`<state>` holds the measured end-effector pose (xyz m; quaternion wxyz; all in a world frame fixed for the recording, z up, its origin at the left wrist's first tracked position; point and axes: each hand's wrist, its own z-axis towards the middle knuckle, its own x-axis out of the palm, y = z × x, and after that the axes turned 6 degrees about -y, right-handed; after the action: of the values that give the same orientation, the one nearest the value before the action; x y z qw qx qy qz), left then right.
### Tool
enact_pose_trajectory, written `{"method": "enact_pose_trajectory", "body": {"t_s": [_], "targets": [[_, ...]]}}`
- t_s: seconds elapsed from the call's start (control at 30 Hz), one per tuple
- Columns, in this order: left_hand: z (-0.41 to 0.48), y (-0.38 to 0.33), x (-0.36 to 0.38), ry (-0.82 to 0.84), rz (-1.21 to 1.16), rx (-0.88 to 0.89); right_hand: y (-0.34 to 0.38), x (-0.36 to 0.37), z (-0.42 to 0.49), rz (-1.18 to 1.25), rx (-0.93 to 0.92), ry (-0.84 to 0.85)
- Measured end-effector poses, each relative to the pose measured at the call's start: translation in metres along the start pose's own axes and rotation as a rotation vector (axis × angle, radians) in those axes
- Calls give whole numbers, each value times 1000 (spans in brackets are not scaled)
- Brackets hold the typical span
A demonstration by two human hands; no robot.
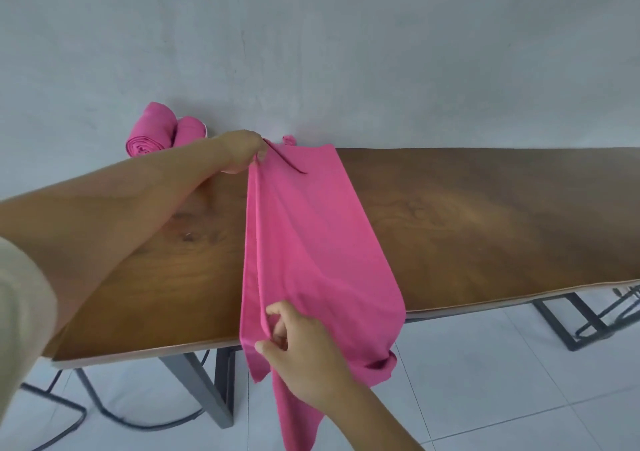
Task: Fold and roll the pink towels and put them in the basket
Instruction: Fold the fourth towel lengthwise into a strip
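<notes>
A pink towel (311,229) is laid lengthwise across the wooden bench (485,222), from the far edge to the near edge. Its near end is draped over the near edge and hangs toward the tiled floor (485,381). The left long side of the towel is doubled over into a narrow fold that runs the whole length.

The far end of that fold is pinched by the left hand (242,152), whose fingers are closed together on the cloth at the far edge of the bench. The left arm is stretched out over the left part of the bench, and a pale sleeve (20,305) is seen at the near left. The near end of the same fold is pinched by the right hand (298,350) between thumb and curled fingers, just at the near edge of the bench. A small bunched corner of the towel is raised at the far edge, just right of the left hand.

Two rolled pink towels (162,132) are set side by side, touching, at the far left of the bench against the grey wall (346,52), just beyond the left hand. Whether they are held in anything cannot be told.

Dark metal legs (207,388) are seen beneath the bench.
</notes>
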<state>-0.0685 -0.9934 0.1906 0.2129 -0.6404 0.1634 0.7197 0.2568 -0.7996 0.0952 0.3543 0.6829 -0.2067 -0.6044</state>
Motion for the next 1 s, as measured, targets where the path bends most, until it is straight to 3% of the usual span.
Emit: {"method": "enact_pose_trajectory", "body": {"t_s": [0.1, 0.3, 0.53, 1.0], "targets": [[-16, 1, 9, 111, 145, -45, 4, 14, 0, 25, 16, 162], [-39, 5, 32, 196, 126, -38, 3, 18, -1, -14, 46, 200], [-62, -8, 61, 164, -28, -11, -13, 7, 0, -52, 60, 156], [-115, -154, 144, 174, -300, 89, -104, -21, -41, -143, 322, -41]]}}
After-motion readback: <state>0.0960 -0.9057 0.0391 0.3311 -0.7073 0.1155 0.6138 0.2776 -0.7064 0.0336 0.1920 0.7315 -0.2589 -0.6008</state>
